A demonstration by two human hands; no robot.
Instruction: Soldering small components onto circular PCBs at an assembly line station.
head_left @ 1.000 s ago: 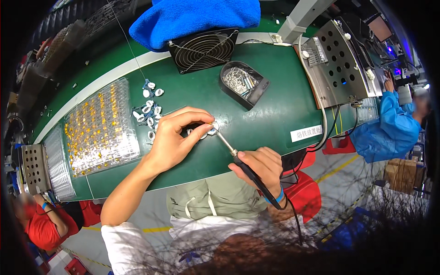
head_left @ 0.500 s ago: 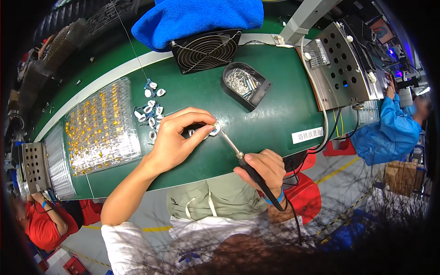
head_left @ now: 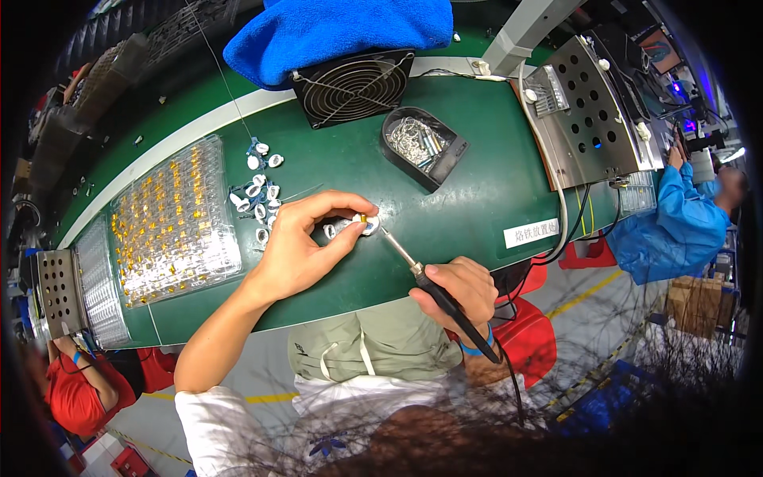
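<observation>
Grip of the left hand (head_left: 308,238), centre of the frame: thumb and forefinger pinched together on a small white round part (head_left: 371,226). Grip of the right hand (head_left: 465,290), right of lower centre: fingers closed round a soldering iron (head_left: 447,304).

The green surface (head_left: 485,183) ends below in a curved edge, rising from the lower left towards a white label (head_left: 531,233) at centre right. The left forearm crosses this edge; the right hand overlaps it, and the rear of the iron extends past it. Open room lies above and right of the iron's tip, bounded above by a black bin (head_left: 442,170) of metal pieces and at the upper right by a perforated metal box (head_left: 592,95). To the left, room is tighter: a cluster of similar white parts (head_left: 253,191) lies near the left hand, with a clear plastic tray (head_left: 226,256) beyond.

The iron's long axis runs diagonally, the tip pointing to the upper left, at the white round part. Whether tip and part touch cannot be told; the part's facing is too small to read.

The left forefinger arches away from the thumb behind the pinch, and a second white part (head_left: 330,231) shows in the gap. The right thumb lies along the front of the iron's black handle.
</observation>
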